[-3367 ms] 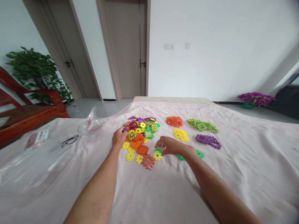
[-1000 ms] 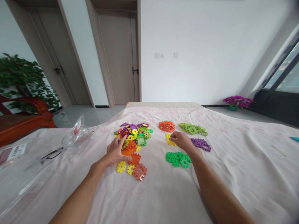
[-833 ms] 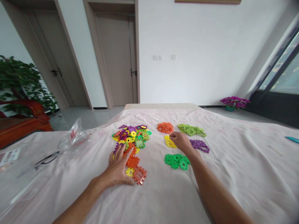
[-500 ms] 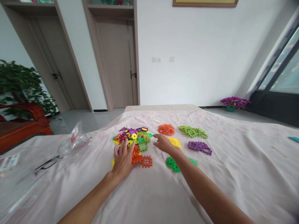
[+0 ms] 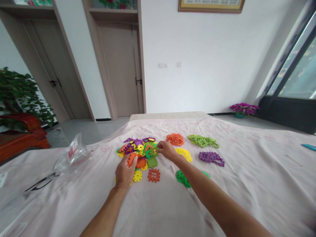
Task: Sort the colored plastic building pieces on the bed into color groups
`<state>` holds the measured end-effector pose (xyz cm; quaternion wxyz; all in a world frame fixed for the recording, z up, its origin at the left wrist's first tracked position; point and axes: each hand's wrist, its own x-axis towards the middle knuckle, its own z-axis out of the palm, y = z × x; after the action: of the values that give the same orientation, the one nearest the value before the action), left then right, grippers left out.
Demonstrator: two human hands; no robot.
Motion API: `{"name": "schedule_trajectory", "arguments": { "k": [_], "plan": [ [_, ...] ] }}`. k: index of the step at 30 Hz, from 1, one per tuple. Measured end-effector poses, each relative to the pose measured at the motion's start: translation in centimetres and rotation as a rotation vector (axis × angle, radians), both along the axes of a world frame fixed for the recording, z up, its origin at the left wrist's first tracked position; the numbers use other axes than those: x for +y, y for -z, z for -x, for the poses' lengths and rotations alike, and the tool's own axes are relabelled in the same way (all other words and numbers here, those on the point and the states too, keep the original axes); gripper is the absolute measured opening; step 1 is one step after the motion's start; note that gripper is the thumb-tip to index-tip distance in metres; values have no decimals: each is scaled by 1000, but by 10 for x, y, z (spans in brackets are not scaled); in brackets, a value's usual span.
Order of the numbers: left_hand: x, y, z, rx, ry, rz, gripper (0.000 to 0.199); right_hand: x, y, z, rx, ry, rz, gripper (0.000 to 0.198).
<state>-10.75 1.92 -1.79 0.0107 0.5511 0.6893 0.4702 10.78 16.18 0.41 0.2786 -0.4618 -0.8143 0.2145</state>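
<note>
Left hand has curled in, pinching orange piece at mixed pile. Right hand bent, fingertips together at pile's edge; hold unclear. Loose pinch could drop piece; tugging could scatter pile.

Grn discs partly hidden behind R forearm; L hand covers some yellow discs. R hand: grip too blurred to tell. Pic frame cut off @ top, chair & plant @ L edge.
</note>
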Motion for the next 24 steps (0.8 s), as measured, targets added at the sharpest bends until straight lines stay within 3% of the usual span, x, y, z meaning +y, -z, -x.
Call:
{"name": "schedule_trajectory", "arguments": {
  "k": [4, 8, 11, 16, 18, 20, 24],
  "plan": [
    [2, 2, 2, 6, 42, -167, 27, 15, -4, -32, 296, 58, 71, 12],
    [3, 3, -1, 126, 147, -284, 26, 38, -8, -91, 442, 313, 104, 21],
    [4, 5, -4, 189, 218, -249, 29, 51, -11, -142, 376, 524, 88, 26],
    [4, 4, -9, 257, 338, -158, 46, 54, -20, -195, -39, 787, 24, 32],
    [5, 1, -11, 278, 365, -154, 68, 53, -22, -192, -131, 839, -47, 38],
    [7, -5, -10, 271, 365, -150, 82, 52, -22, -174, -143, 795, -107, 40],
    [20, -18, 5, 180, 236, -75, 68, 51, -14, -106, -77, 450, -117, 34]
  ]
}}
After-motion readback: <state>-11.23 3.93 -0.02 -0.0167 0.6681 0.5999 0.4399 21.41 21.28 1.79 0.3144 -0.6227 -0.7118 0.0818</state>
